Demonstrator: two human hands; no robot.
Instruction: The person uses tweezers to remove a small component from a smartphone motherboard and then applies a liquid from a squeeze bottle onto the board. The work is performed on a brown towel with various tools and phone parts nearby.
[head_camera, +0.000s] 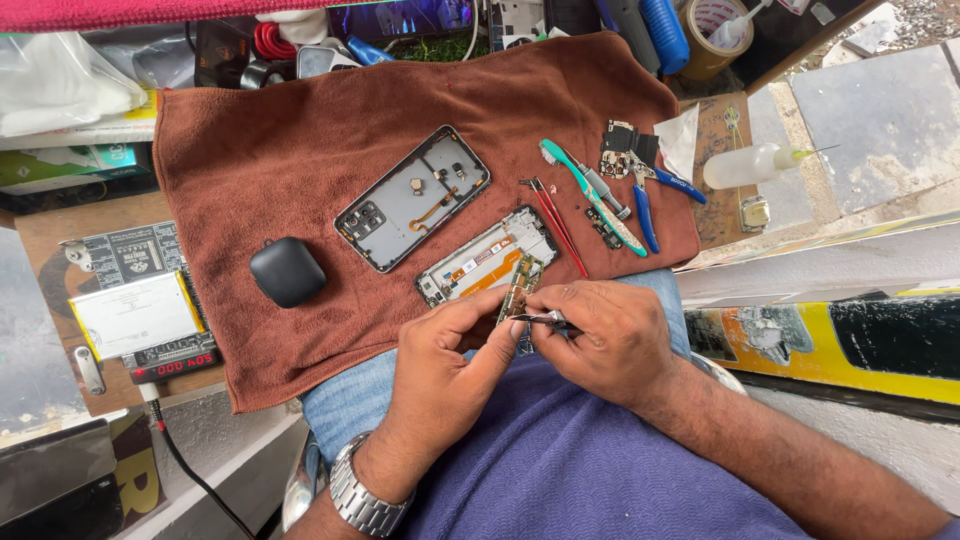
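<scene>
Circuit board (520, 285) pinched in left hand (445, 370), tweezers (545, 321) gripped in right hand (605, 340), near towel (300, 150) edge.

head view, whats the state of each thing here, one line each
circuit board: out of the phone, pinched upright in left hand
tweezers: gripped in right hand, tips at the board
phone frame: opened, insides exposed, flat on brown towel
back cover: detached, inner side up
black case: closed
clear bottle: lying on its side
</scene>
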